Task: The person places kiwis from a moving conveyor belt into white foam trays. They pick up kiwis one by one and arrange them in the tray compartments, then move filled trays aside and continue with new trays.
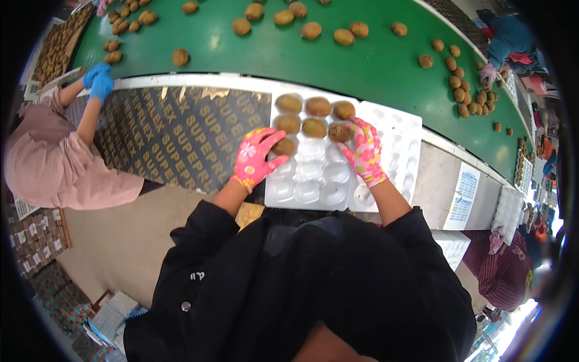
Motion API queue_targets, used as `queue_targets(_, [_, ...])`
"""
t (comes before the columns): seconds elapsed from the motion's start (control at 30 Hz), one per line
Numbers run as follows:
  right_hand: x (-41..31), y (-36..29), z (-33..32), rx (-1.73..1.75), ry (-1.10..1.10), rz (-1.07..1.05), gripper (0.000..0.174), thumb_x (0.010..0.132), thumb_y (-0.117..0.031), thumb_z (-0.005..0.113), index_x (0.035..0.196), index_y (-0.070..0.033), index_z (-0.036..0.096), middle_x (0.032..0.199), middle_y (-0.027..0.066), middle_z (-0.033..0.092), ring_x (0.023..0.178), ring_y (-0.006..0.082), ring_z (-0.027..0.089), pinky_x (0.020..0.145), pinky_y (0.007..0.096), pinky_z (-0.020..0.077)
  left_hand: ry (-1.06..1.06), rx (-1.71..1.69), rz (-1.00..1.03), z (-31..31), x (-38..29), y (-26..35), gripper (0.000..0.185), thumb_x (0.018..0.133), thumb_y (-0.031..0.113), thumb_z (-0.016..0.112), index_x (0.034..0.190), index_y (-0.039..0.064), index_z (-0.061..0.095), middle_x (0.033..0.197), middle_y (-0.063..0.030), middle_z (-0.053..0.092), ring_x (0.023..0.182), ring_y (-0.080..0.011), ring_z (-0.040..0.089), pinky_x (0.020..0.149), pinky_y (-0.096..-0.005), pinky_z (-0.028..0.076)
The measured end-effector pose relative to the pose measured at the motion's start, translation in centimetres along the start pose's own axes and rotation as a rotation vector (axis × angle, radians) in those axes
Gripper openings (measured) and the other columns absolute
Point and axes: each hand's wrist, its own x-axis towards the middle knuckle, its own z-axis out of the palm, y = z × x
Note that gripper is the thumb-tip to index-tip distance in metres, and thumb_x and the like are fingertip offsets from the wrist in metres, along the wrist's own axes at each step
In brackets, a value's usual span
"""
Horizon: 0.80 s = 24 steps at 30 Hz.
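Note:
A white moulded plastic tray [309, 170] lies before me with kiwifruit in its far pockets. Two full rows are filled, and one more kiwifruit [285, 146] sits at the left of the third row. My left hand [256, 156], in a pink flowered glove, has thumb and fingers around that fruit. My right hand [364, 151], gloved alike, grips a kiwifruit [339, 132] at the right end of the second row; its blossom end faces up. Its fingertips also reach the kiwifruit [344, 110] behind. Nearer pockets hold no fruit. A second white tray [409, 135] adjoins on the right.
Beyond the trays runs a green conveyor belt [271, 50] with scattered kiwifruit and a white edge rail [217, 80]. At left, a co-worker's blue-gloved hands [100, 81] are over the rail. A printed sheet [462, 197] lies right. Another person [502, 271] stands beyond it.

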Motion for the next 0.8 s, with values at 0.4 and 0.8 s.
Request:
queue_targets(0.4, [24.0,18.1,-2.2,-0.013,-0.128,0.396,0.099,0.071,-0.036,0.089,0.156,-0.026,0.038,0.167,0.0166,0.02,0.15,0.0397,0.026,0.117,0.0484,0.0378,0.261,0.079,-0.069,-1.9,7.9,0.9,0.05,0.088,0.013,0.069,0.136,0.004,0.059,0.126,-0.0191,0.063,0.116,-0.0379,0.059,0.101,-0.0459,0.047])
queue_targets(0.8, [19.2,15.0,-0.2,-0.065,-0.261,0.325,0.07,0.071,-0.045,0.087,0.133,-0.02,0.065,0.154,0.0147,0.039,0.138,0.038,0.042,0.11,0.0481,0.0434,-0.093,0.282,-0.244,10.5,34.5,-0.1,0.072,0.092,0.045,0.066,0.15,0.01,0.045,0.147,-0.0202,0.051,0.132,-0.0382,0.051,0.11,-0.0439,0.043])
